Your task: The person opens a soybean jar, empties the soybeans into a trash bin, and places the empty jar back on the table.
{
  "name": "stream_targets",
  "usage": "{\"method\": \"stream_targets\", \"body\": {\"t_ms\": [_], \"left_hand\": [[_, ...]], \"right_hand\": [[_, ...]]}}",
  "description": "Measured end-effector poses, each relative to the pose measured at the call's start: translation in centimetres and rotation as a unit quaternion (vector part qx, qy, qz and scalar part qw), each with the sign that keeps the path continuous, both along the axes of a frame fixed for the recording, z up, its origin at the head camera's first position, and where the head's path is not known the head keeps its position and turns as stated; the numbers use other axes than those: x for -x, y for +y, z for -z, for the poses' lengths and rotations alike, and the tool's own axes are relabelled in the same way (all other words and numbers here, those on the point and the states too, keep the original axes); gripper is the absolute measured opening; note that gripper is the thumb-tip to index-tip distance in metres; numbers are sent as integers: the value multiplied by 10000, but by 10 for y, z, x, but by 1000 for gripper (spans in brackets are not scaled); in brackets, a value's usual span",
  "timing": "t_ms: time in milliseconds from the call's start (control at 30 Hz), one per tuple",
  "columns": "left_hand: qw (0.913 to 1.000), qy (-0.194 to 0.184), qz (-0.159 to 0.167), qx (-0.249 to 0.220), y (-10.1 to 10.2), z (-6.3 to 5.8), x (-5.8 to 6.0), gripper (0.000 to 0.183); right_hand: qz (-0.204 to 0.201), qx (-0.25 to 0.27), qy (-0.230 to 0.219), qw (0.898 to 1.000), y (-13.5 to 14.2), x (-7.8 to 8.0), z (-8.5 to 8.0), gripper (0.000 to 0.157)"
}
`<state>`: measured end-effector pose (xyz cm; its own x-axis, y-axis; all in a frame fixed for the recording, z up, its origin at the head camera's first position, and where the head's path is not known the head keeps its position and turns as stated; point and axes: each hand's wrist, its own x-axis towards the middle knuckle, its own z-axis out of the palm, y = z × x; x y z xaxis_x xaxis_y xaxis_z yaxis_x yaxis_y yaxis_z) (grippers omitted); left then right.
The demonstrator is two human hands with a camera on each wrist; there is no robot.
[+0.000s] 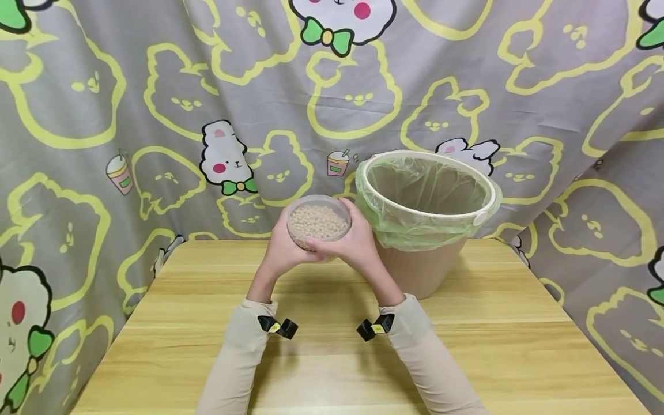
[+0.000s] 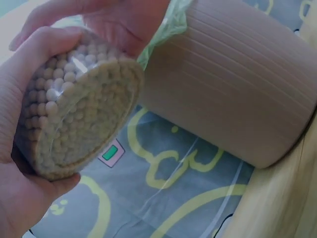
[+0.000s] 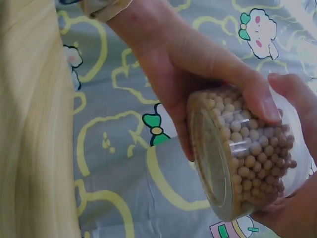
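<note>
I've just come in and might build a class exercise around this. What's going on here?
A person is holding a clear round tub of small beige balls off the wooden table, with the left hand and right hand gripping it from opposite sides. To its right, a bin lined with a green plastic bag stands on the table. The balls are in the tub; I can't tell whether it has a lid on.

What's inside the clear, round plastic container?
In the container, small, round, beige balls show from above and through its wall. The left hand and right hand cover parts of it; deeper contents are hidden.
</note>
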<state>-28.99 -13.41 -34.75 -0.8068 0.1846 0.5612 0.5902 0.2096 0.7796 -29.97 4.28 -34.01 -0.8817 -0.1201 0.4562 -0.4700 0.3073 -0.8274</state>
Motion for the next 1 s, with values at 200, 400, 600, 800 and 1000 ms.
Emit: {"method": "stream_targets", "body": {"t_ms": [200,400,600,800,1000], "left_hand": [[9949,-209,978,-106,-7,2,4,104],[9957,13,928,-1,-8,-1,3,107],[9984,255,-390,322,5,-7,-8,112],[9960,203,-653,567,7,8,3,118],[9993,157,216,280,-4,16,14,114]], "right_hand": [[-823,-376,-88,9959,17,2,-9,99],[-982,-1162,28,9884,25,1,-19,104],[236,-1324,83,9909,-1,-12,-22,113],[1062,-1531,196,9823,-16,-17,-20,114],[280,-1673,457,9844,-5,-12,-23,107]]}}
